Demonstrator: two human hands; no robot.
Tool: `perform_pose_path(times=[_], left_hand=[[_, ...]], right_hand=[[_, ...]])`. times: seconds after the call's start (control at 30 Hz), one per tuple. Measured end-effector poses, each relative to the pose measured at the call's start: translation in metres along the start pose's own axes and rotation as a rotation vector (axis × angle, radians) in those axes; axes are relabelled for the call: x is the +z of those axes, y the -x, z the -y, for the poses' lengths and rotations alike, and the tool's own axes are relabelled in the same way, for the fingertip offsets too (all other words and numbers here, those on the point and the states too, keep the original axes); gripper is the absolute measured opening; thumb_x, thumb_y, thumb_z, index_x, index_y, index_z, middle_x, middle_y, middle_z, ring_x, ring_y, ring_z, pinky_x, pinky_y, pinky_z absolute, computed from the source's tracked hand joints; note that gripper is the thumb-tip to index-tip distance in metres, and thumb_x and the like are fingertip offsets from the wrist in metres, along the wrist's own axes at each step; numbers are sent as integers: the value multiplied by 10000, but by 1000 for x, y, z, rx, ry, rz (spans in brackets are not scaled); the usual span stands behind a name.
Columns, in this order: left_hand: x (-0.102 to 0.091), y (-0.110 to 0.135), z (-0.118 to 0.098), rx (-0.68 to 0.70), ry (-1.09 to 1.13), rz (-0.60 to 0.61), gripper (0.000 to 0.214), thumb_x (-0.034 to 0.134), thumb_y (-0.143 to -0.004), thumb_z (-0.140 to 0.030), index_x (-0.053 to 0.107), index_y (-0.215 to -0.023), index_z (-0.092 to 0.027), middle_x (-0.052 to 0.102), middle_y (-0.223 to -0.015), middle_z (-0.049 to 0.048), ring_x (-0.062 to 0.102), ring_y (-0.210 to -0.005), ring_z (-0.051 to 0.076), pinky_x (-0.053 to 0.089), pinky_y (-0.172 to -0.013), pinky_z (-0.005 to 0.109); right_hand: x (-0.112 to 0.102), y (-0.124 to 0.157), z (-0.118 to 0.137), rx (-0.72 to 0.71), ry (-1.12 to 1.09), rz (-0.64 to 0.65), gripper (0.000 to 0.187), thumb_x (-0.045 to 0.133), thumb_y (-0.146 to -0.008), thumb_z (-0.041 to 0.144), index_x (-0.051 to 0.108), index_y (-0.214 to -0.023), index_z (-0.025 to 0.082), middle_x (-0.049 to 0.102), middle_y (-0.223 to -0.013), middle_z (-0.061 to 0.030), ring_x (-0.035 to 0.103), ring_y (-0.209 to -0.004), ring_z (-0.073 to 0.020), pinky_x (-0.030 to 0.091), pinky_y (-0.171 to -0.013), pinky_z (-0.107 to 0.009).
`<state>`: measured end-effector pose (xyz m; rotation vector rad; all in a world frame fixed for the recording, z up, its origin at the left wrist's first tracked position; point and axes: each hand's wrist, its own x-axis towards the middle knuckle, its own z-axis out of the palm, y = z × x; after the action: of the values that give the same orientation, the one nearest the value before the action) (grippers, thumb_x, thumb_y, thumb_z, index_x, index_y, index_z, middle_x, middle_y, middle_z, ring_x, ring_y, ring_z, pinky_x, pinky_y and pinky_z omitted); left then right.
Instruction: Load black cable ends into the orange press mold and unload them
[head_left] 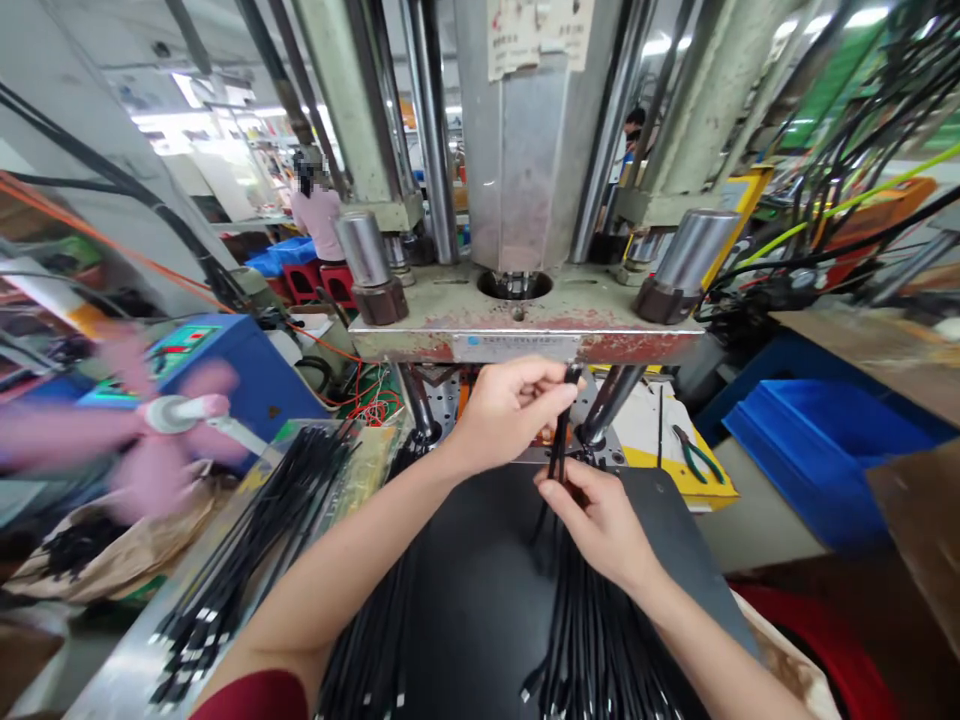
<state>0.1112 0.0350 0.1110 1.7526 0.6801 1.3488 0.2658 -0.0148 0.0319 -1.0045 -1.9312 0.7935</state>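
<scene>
Black cables (559, 440) run upright between my two hands, in front of the press. My left hand (506, 405) is closed in a pinch around their upper end, near a dark connector. Lower down, my right hand (600, 510) pinches the same cables between thumb and fingers. How many strands I hold is hard to tell. Beneath my right hand a bundle of black cables (592, 640) spreads over the black work surface (472, 600). Another row of black cables (375, 640) lies under my left forearm.
The press plate (525, 345) spans the space just behind my hands, between steel columns. At left stand a spinning pink fan (169, 415) and a pile of cables (255, 540). Pliers (697, 455) lie at right, near a blue bin (825, 450). A person (319, 220) sits in the background.
</scene>
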Motion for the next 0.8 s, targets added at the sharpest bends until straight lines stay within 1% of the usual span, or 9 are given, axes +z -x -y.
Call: perform_pose_path(times=[0.13, 0.23, 0.3, 0.4, 0.43, 0.5, 0.6, 0.67, 0.8], left_hand=[[-3, -25, -7, 281, -223, -148, 135, 553, -873, -217, 648, -895, -125, 563, -786, 11, 543, -636, 81, 458, -591, 209], [0, -33, -11, 453, -295, -45, 124, 546, -885, -208, 646, -930, -151, 600, -839, 21, 573, -746, 111, 480, -696, 250], [5, -28, -5, 454, -282, -8, 163, 573, -874, -222, 614, -1022, -169, 617, -910, 31, 585, -793, 120, 486, -734, 261], [9, -8, 25, 284, -400, -68, 201, 607, -851, -242, 567, -1029, -159, 608, -896, 32, 580, -746, 116, 491, -712, 257], [9, 0, 39, 227, -498, -15, 138, 599, -855, -231, 574, -968, -155, 611, -866, 28, 583, -739, 119, 493, -717, 260], [5, 14, 66, 171, -736, 224, 67, 580, -863, -197, 599, -907, -150, 646, -923, 50, 614, -856, 157, 497, -817, 301], [-1, 30, 92, 194, -987, 516, 320, 606, -852, -193, 569, -1167, -151, 571, -1276, 103, 521, -1195, 226, 396, -1049, 387], [-3, 38, 97, 200, -1059, 569, 487, 616, -854, -230, 470, -1310, -145, 477, -1391, 110, 428, -1298, 231, 325, -1115, 397], [0, 43, 89, 131, -1121, 611, 559, 562, -894, -360, 391, -1375, -132, 423, -1435, 118, 372, -1339, 232, 279, -1135, 446]], right_hand=[[0, -5, -39, 41, 160, -9, 167, 539, -891, 308, 641, -847, 184, 621, -731, -11, 541, -640, -154, 390, -627, -253], [-7, -34, -65, 95, 174, -109, 216, 570, -841, 358, 661, -786, 169, 601, -615, -7, 513, -550, -157, 381, -560, -255], [-13, -57, -77, 120, 152, -178, 267, 567, -815, 392, 652, -725, 157, 579, -549, -9, 500, -513, -158, 377, -527, -253], [-21, -86, -84, 162, 139, -198, 279, 547, -796, 392, 643, -684, 155, 604, -563, -18, 555, -563, -171, 408, -551, -250], [-22, -93, -85, 179, 138, -190, 269, 544, -794, 381, 644, -680, 159, 617, -578, -18, 572, -581, -171, 418, -564, -248], [-23, -102, -86, 209, 144, -172, 242, 557, -789, 350, 639, -651, 168, 627, -577, -11, 586, -574, -163, 426, -570, -244], [-23, -104, -86, 246, 175, -143, 220, 582, -784, 302, 628, -606, 182, 619, -531, 2, 589, -530, -153, 421, -556, -240], [-24, -103, -86, 264, 195, -113, 205, 588, -791, 279, 636, -614, 188, 622, -524, 10, 602, -531, -152, 427, -560, -237], [-27, -102, -87, 278, 219, -67, 179, 572, -818, 242, 655, -668, 191, 654, -575, 7, 639, -588, -157, 460, -597, -230]])
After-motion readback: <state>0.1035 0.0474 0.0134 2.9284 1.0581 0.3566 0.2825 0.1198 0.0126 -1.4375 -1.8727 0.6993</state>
